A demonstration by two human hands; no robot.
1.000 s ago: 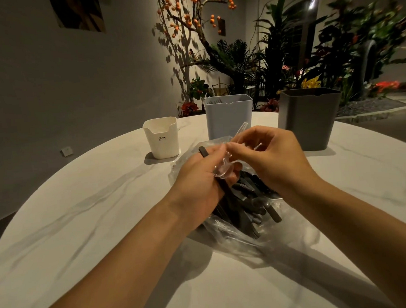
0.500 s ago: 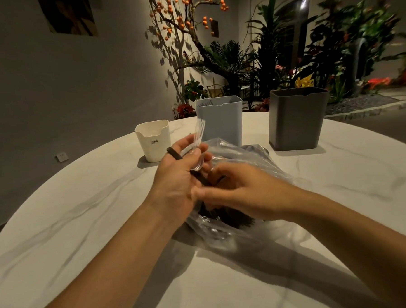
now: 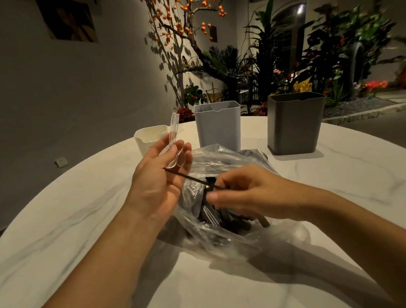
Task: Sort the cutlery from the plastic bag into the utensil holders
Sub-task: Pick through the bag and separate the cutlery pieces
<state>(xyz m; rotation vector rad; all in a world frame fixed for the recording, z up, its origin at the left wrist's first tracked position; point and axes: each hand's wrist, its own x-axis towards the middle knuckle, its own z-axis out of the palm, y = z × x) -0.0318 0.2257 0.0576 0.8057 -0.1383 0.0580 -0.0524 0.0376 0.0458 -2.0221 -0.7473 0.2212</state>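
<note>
Two hands at work over the table [image 3: 60, 232], and nearest us lies the clear plastic bag [image 3: 225, 237], slumped open on the marble top with a heap of dark cutlery [image 3: 214, 216] inside. We see the right hand [image 3: 248, 193] at the bag's mouth, fingers curled and pinching a thin black utensil [image 3: 186, 177] whose far end runs across to the other palm. The left hand [image 3: 158, 175] is held palm up just beside the bag, fingers loosely bent round a clear plastic spoon [image 3: 173, 141], its handle standing upright. Beyond them we have three holders in a row: a small white holder [image 3: 147, 138] behind the left hand, a pale blue holder [image 3: 218, 127] just behind the bag with dark tips showing at its rim, and a dark grey holder [image 3: 294, 123] off to the right.
</note>
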